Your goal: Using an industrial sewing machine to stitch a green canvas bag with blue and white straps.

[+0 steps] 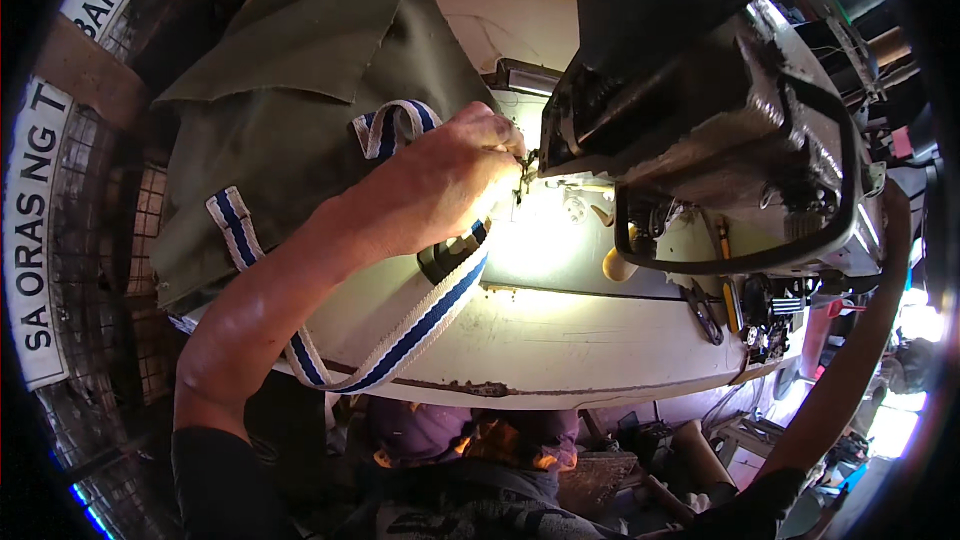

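Observation:
My left hand reaches across an olive green fabric piece to the needle area of a dark sewing machine. Its fingertips are bunched together right at the needle; whatever they pinch is too small to see. A blue and white striped strap runs from under that hand down over the table's front edge, loops back up, and is seen again on the fabric. My right forearm curves up along the machine's right side. The right hand itself is hidden behind the machine.
The worn white table carries the machine's lit bed plate. Scissors and a yellow-handled tool lie at the right of the bed. Wire mesh and printed banners stand at the left. Clutter fills the floor below.

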Available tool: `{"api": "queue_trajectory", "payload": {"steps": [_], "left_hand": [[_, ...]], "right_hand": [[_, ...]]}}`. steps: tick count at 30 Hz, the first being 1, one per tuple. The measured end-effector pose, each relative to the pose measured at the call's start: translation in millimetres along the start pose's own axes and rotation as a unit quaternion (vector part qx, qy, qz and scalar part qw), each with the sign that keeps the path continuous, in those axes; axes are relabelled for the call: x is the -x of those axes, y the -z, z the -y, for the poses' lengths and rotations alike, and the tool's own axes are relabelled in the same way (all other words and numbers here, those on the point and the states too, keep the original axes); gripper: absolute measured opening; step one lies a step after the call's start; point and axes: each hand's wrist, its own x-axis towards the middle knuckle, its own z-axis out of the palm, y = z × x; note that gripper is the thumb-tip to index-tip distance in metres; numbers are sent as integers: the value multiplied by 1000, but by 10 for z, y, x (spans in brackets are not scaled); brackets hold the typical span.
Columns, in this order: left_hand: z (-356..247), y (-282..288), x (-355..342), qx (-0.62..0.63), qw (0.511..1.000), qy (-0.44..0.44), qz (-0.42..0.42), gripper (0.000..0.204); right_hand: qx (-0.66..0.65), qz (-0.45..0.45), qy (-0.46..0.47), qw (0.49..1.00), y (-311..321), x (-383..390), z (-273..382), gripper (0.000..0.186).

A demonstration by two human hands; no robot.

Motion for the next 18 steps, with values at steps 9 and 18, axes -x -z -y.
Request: {"api": "queue_trajectory", "payload": {"steps": [9, 18], "left_hand": [[-9, -34, 15, -32, 999, -12, -19, 22], [-55, -70, 22, -63, 997, -19, -40, 18]], "right_hand": [[-246, 58, -68, 965, 21, 2, 378, 40], [303, 43, 100, 947, 103, 351, 25, 47]]}}
